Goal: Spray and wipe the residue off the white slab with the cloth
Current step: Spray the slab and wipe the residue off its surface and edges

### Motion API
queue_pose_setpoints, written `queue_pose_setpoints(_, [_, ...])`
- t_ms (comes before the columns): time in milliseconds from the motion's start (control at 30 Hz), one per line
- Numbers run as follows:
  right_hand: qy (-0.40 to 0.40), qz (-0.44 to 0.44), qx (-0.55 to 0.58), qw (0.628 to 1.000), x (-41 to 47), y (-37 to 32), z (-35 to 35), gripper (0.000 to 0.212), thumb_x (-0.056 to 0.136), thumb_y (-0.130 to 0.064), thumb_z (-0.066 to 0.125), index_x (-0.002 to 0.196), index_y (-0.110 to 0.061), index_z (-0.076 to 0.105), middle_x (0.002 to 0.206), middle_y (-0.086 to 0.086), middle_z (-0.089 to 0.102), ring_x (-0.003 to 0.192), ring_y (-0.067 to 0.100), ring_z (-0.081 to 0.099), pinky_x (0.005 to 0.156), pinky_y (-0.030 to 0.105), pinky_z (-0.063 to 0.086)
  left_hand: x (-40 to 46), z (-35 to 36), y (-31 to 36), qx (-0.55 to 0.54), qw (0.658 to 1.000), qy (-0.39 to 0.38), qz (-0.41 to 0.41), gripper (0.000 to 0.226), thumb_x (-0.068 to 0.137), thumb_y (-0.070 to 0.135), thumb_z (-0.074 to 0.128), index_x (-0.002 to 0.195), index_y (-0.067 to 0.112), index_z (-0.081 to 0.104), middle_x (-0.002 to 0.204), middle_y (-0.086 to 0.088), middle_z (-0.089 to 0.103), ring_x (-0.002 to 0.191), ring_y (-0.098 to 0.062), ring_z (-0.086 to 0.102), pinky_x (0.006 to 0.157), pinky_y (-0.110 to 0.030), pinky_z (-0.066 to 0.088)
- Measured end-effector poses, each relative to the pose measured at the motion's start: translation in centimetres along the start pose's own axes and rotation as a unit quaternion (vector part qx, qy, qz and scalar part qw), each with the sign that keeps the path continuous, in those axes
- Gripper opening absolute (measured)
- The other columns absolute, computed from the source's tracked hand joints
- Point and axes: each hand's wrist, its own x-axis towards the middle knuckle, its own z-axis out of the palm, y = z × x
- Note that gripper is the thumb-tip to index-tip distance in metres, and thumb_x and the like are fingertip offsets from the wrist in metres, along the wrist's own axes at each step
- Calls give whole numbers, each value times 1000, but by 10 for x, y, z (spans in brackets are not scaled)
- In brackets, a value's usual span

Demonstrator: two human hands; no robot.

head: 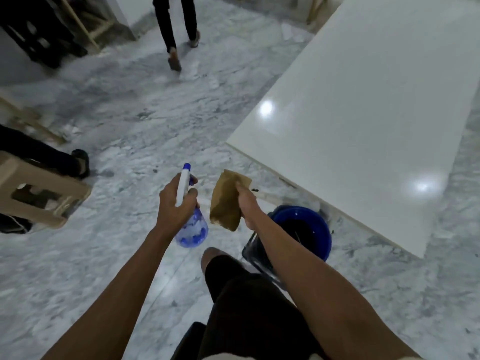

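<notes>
My left hand [173,203] grips a spray bottle [192,227] with a white and blue trigger head and a clear blue body, held over the floor. My right hand [246,201] holds a folded brown cloth [226,201] just to the right of the bottle. The large glossy white slab [363,113] lies flat at the right, up and to the right of both hands, with two light reflections on it. Neither hand touches the slab.
A blue bucket [322,229] stands on the grey marble floor by the slab's near corner, under my right forearm. A beige plastic stool [39,198] is at the left. A person's legs [179,29] walk at the top; another foot [81,162] is at the left.
</notes>
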Motion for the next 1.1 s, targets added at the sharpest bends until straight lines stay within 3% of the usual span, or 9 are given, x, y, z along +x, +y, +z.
queue_pose_setpoints(200, [22, -12, -102, 994, 78, -80, 89, 58, 101, -50, 43, 145, -11, 48, 141, 10, 55, 123, 30, 54, 110, 45, 42, 105, -49, -35, -9, 1000, 18, -19, 27, 95, -6, 56, 120, 1, 66, 98, -19, 70, 61, -14, 70, 56, -10, 52])
queue_pose_setpoints(300, [31, -7, -118, 993, 124, -131, 128, 56, 102, -45, 44, 144, -9, 48, 143, 14, 54, 125, 31, 54, 108, 44, 43, 170, -70, -52, -24, 999, 30, -29, 34, 97, -5, 54, 127, 7, 63, 106, -8, 69, 71, -12, 73, 65, -13, 57])
queue_pose_setpoints(400, [45, -4, -104, 994, 156, -182, 155, 55, 103, -44, 45, 145, -10, 47, 141, 12, 54, 123, 31, 54, 103, 40, 45, 234, -87, -60, -14, 997, 50, -55, 16, 98, 2, 59, 103, 16, 63, 84, 0, 67, 70, -11, 68, 74, -36, 58])
queue_pose_setpoints(600, [78, 3, -94, 993, 214, -262, 178, 53, 100, -47, 45, 140, -13, 53, 126, 8, 62, 111, 29, 60, 102, 46, 49, 357, -102, -56, 23, 997, 61, -28, 44, 102, 25, 63, 66, 1, 60, 54, -14, 59, 47, -6, 54, 48, -13, 37])
queue_pose_setpoints(667, [98, 2, -74, 992, 235, -287, 176, 54, 100, -47, 46, 142, -14, 51, 132, 8, 60, 115, 29, 58, 104, 47, 48, 402, -98, -53, -2, 999, 41, -32, 43, 102, 26, 63, 69, -2, 68, 58, -15, 66, 51, -2, 59, 51, -12, 41])
queue_pose_setpoints(767, [138, -11, -26, 990, 268, -326, 168, 53, 102, -44, 44, 143, -11, 48, 136, 9, 57, 115, 27, 56, 105, 45, 46, 471, -84, -50, -31, 999, 5, -35, 46, 102, 28, 63, 65, 0, 68, 59, -15, 70, 57, -19, 68, 58, -31, 50])
queue_pose_setpoints(933, [252, -44, 71, 964, 306, -390, 144, 52, 104, -39, 45, 144, -7, 46, 139, 11, 53, 112, 26, 52, 99, 41, 44, 577, -45, -16, -50, 989, -129, 57, 53, 101, 23, 64, 60, -9, 57, 47, -19, 56, 42, -11, 54, 47, -25, 42])
queue_pose_setpoints(1033, [309, -59, 132, 940, 307, -416, 116, 49, 104, -40, 45, 141, -8, 50, 132, 8, 56, 112, 26, 53, 106, 46, 45, 629, -8, 16, -58, 965, -237, 92, 56, 100, 30, 65, 56, -1, 49, 46, -21, 51, 42, -37, 52, 44, -40, 42])
queue_pose_setpoints(1100, [361, -69, 182, 912, 295, -423, 96, 46, 103, -39, 46, 138, -10, 52, 130, 6, 57, 111, 25, 55, 106, 48, 46, 656, 19, 40, -41, 942, -302, 143, 55, 99, 26, 67, 54, 2, 47, 43, -18, 46, 40, -36, 49, 44, -40, 41])
